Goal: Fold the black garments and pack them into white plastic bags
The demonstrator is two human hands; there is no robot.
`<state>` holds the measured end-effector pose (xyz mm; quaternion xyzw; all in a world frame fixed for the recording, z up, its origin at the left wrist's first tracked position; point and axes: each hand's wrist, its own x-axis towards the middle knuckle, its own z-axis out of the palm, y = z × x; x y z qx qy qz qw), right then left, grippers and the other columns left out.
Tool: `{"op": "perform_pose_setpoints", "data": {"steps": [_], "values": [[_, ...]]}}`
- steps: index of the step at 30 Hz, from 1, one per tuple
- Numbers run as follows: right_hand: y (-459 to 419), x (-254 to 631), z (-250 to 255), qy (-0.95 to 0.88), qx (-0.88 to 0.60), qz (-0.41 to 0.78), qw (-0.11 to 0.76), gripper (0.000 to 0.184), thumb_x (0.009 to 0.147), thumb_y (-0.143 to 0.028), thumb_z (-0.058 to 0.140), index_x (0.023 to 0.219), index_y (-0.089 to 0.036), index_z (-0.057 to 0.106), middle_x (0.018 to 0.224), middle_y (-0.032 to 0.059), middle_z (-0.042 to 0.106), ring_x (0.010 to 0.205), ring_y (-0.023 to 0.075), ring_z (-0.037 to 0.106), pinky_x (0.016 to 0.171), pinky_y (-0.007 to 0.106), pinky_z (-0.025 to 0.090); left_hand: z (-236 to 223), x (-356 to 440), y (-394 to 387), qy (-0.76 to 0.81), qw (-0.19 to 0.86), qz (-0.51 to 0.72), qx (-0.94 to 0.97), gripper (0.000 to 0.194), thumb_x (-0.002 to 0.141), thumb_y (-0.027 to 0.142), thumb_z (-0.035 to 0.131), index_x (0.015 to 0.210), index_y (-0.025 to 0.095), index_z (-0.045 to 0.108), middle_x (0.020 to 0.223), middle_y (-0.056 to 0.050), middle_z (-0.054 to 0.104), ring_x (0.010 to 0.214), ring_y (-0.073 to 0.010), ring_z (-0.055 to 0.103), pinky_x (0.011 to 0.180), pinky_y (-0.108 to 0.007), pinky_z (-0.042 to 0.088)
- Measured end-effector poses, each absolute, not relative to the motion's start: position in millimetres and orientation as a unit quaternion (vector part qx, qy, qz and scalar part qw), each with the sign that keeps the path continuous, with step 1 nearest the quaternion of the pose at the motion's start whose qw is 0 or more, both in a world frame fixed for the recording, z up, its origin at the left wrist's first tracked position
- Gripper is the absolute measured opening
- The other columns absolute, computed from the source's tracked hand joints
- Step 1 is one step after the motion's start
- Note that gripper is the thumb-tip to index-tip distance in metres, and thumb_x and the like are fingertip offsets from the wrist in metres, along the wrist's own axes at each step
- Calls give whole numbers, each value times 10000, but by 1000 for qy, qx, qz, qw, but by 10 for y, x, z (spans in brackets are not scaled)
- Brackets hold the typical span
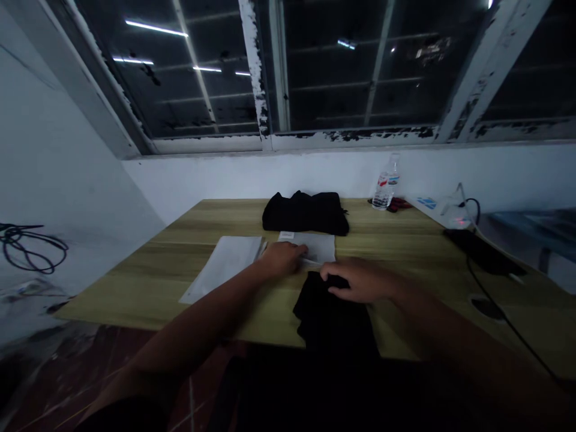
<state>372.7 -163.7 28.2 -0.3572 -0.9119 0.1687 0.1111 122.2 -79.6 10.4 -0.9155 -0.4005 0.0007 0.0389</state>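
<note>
Visibly, the nearer black cloth (335, 318) looks rumpled; right grip (357, 281) spread, left grip (282, 259) unclear.

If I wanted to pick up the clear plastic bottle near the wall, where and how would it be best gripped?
I would wrap the fingers round the middle of the clear plastic bottle, coming from the table's near side: it appears upright, its tall, narrow body suits a side grasp, and the white wall stands behind it.

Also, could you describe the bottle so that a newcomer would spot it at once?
Under the windows, follow the wooden table to its far edge, right of the folded black cloth. The clear bottle stands there, the only see-through, upright thing nearby.
</note>
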Motion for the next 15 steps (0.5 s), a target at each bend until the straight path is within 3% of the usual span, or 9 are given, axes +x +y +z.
{"op": "perform_pose_setpoints", "data": {"steps": [5, 10, 12, 15], "values": [[-1569, 3519, 165, -921, -311, 71, 223, 198, 992, -219, 563, 1097, -227, 731, 1067, 58, 754, 970, 200, 657, 907, 347, 472, 111, 1215, -787, -367, -41, -51, -928, 346, 872, 261, 638, 1204, 267, 734, 1076, -83, 790, 991, -287, 728, 790, -319, 492], [-1449, 3421, 59, -912, -364, -52, 183, 275, 1025, -245, 540, 1151, -222, 783, 1049, 99, 750, 1021, 252, 616, 935, 429, 471, 74, 1207, -769, -360, -164, -127, -910, 308, 821, 146, 598, 1018, 239, 817, 977, -33, 815, 898, -222, 738, 782, -277, 492], [-1437, 3429, 39, -907, -382, -58, 170, 276, 1025, -303, 564, 1175, -243, 789, 1212, 108, 729, 1153, 275, 591, 1021, 464, 449, 52, 1180, -718, -366, -218, -145, -893, 338, 808, 127, 586, 1029, 224, 823, 970, -24, 815, 871, -200, 731, 782, -261, 495], [-1474, 3447, 11, -899, -410, -52, 144, 338, 1027, -452, 554, 1239, -303, 771, 1554, 95, 534, 1428, 341, 435, 1191, 575, 292, 38, 1113, -636, -364, -288, -151, -873, 296, 866, 229, 601, 1067, 193, 816, 888, -18, 799, 764, -166, 690, 710, -235, 482]]}}
